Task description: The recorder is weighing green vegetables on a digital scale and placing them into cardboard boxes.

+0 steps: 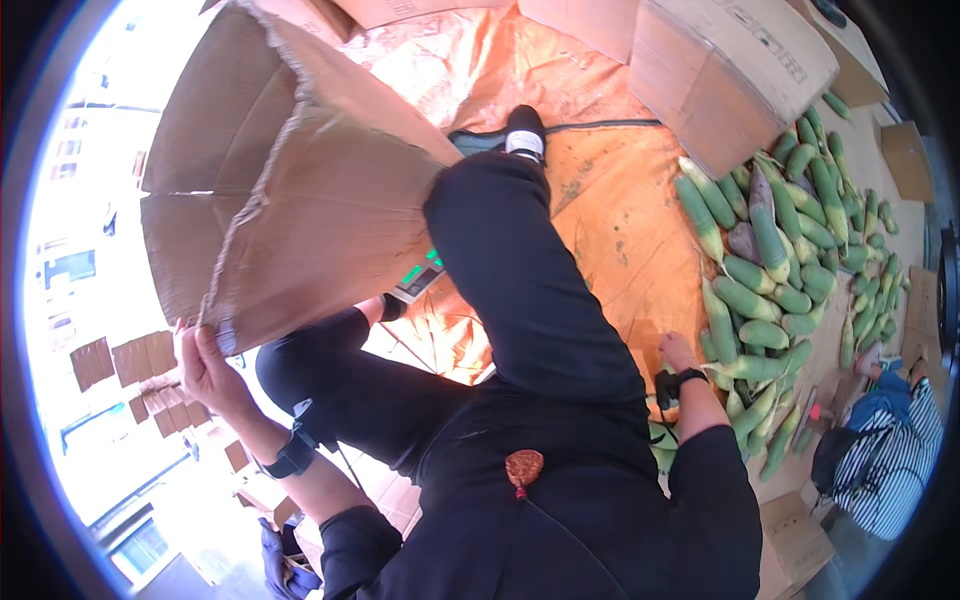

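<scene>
My left hand (pixel 206 371) pinches the lower corner of a large cardboard box (pixel 352 202) between thumb and fingers. The box has long flaps and stands at the left, beside my bent knee. Low on the right, my right hand (pixel 677 352) is by the near side of a heap of green radishes (pixel 765 277). Its fingers curl away from view, so whether it holds anything is hidden. A dark strap with a small device circles each wrist. Partly behind the box, a digital scale display (pixel 420 276) glows green.
An orange tarp (pixel 622 217) covers the ground under my feet. Another closed carton (pixel 727 82) stands at the upper right against the radishes. A second radish heap (pixel 874 300) lies farther right, near a person in a striped top (pixel 889 450). Flattened cardboard (pixel 142 358) shows at far left.
</scene>
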